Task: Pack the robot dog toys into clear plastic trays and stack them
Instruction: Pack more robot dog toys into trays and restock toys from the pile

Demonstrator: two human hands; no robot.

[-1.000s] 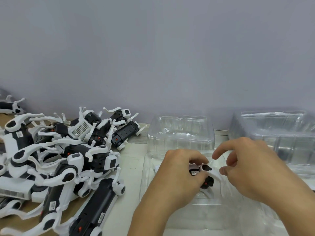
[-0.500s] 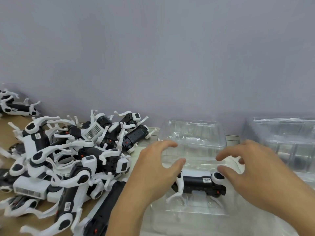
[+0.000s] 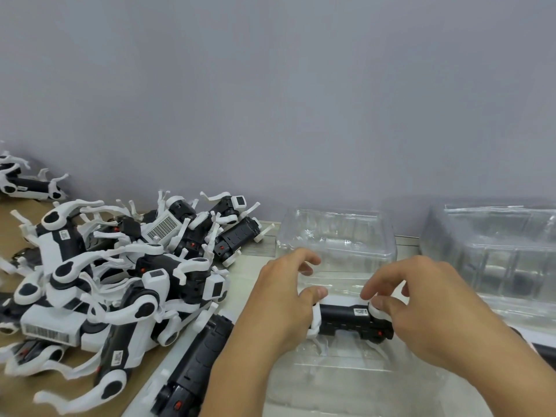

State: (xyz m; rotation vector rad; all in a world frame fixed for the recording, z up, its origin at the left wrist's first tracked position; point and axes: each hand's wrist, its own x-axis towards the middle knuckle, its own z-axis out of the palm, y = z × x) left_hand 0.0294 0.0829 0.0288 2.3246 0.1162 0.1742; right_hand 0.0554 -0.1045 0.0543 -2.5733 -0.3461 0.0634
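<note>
A black robot dog toy [image 3: 346, 319] with white legs lies lengthwise in a clear plastic tray [image 3: 346, 383] in front of me. My left hand [image 3: 282, 302] hovers at its left end, thumb touching the white leg joint, fingers relaxed and slightly bent. My right hand [image 3: 421, 305] reaches over the right end, its fingertips resting on the white hip joint. Neither hand wraps round the toy. The toy's right legs are hidden under my right hand.
A large pile of black-and-white robot dogs [image 3: 120, 281] covers the table at the left, one long black dog [image 3: 195, 371] lying beside the tray. Another clear tray [image 3: 337, 236] stands behind, more clear trays [image 3: 496, 251] at the right. A wall runs close behind.
One second ago both hands held the toy over the tray. They let go, spread apart, and have now come back down onto the two ends of the toy lying in the tray.
</note>
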